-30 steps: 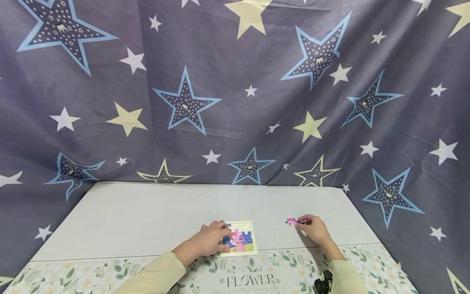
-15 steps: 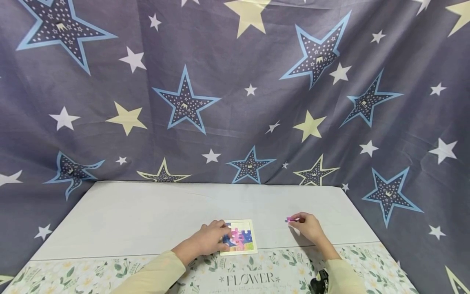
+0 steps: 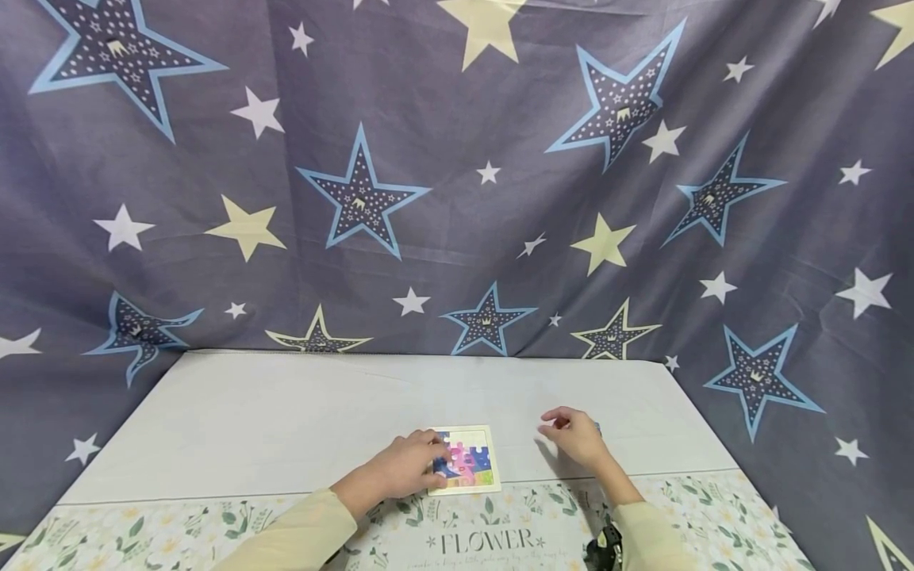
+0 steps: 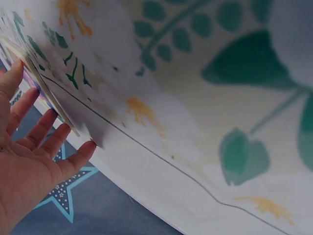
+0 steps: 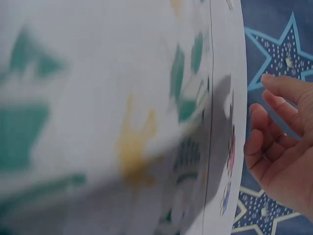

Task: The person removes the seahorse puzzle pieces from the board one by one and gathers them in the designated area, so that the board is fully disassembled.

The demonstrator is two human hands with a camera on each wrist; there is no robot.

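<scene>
Puzzle tray (image 3: 467, 438), one, pale-rimmed, part-filled with coloured pieces (image 3: 466, 461); flat on the counter (image 3: 307, 420), just right of the left hand (image 3: 400, 468). Far strip pale, apparently unfilled. Near-square as seen; no clear long axis.

Left hand: fingers spread over the tray's left side, touching, thumb by the near corner; nearer of the two hands.

Right hand (image 3: 574, 438): thumb and fingertips apart, nothing seen between; to the right of the tray, not touching, slightly farther out.

Relation of most weight, by judgement: the sideways gap, leftward from right hand to pale strip.

Loose pieces (image 5: 232, 155): on the counter near the right hand; too foreshortened for shape or count. Blue scrap (image 3: 598, 429), mostly hidden behind the right hand; possibly another piece.

Tray's left edge: covered by fingers; cut off in the left wrist view.
</scene>
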